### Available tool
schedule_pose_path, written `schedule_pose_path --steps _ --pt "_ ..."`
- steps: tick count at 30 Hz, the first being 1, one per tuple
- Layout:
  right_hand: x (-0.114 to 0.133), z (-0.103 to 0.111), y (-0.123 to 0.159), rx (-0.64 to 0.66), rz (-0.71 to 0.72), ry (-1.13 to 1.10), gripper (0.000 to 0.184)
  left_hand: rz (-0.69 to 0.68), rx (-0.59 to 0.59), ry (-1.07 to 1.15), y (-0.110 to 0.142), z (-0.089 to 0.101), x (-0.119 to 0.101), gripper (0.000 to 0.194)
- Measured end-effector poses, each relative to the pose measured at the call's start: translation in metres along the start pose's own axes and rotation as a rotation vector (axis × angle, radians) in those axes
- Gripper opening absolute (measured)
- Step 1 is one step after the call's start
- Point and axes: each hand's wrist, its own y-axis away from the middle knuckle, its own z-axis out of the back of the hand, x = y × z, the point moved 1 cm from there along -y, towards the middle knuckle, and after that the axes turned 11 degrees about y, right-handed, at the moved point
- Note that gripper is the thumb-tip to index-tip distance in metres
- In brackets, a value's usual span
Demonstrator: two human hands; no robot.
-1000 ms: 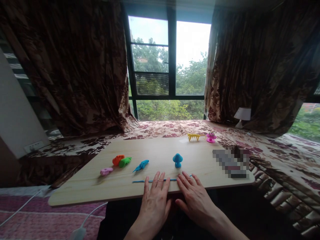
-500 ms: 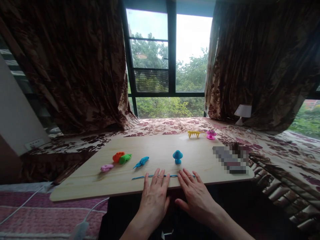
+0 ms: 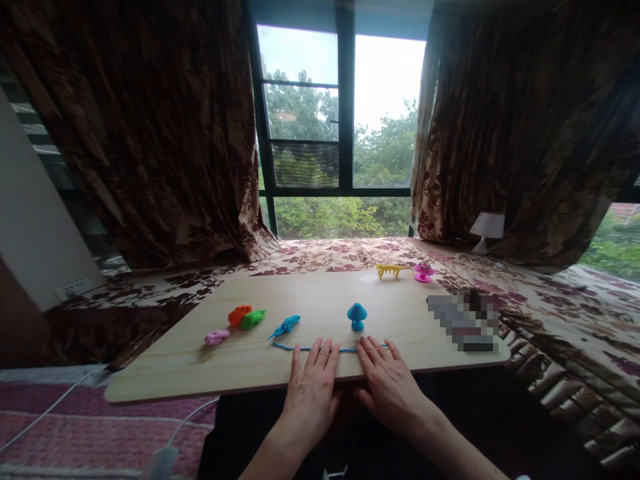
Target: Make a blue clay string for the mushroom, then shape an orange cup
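A thin blue clay strand (image 3: 347,351) lies across the near part of the wooden board, its left end curving up. My left hand (image 3: 313,383) rests flat over its middle with fingers stretched out. Beside it my right hand (image 3: 387,383) also lies flat, its fingertips covering the strand near the right end. Just beyond the right fingertips stands a blue clay mushroom shape (image 3: 357,317). Left of it lies a pointed blue clay piece (image 3: 287,326), close to the strand's left end.
On the board (image 3: 175,373) at left are orange (image 3: 239,315), green (image 3: 253,320) and pink (image 3: 217,338) clay pieces. A yellow legged figure (image 3: 392,271) and a pink piece (image 3: 423,272) stand at the far edge. A pixelated object (image 3: 463,323) lies right; a lamp (image 3: 487,230) stands beyond.
The strand's left end has shifted right and now bends away from me. Both hands stay flat in nearly the same place. The whole view has shifted slightly.
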Motion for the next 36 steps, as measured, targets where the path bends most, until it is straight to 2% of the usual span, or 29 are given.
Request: schedule_pose_path --steps 8,14,20,24,31,36 --pt "0.012 0.002 -0.021 -0.047 0.042 -0.034 0.065 0.009 0.008 0.009 -0.005 0.004 0.013 0.065" --pt "0.024 -0.004 -0.012 -0.018 0.083 -0.04 0.065 -0.01 0.024 0.006 0.008 0.003 0.009 0.062" --pt "0.021 -0.004 -0.021 -0.009 0.052 -0.029 0.068 0.018 0.023 -0.007 -0.001 0.003 0.012 0.064" --pt "0.021 -0.011 -0.017 -0.028 0.033 -0.009 0.067 0.002 0.026 -0.008 0.004 0.001 0.014 0.066" --pt "0.022 -0.006 -0.02 0.002 0.036 -0.016 0.068 0.039 0.026 -0.013 0.001 0.004 0.008 0.066" --pt "0.024 -0.01 -0.015 -0.014 0.044 -0.023 0.066 0.01 0.027 -0.013 0.006 0.002 0.01 0.067"
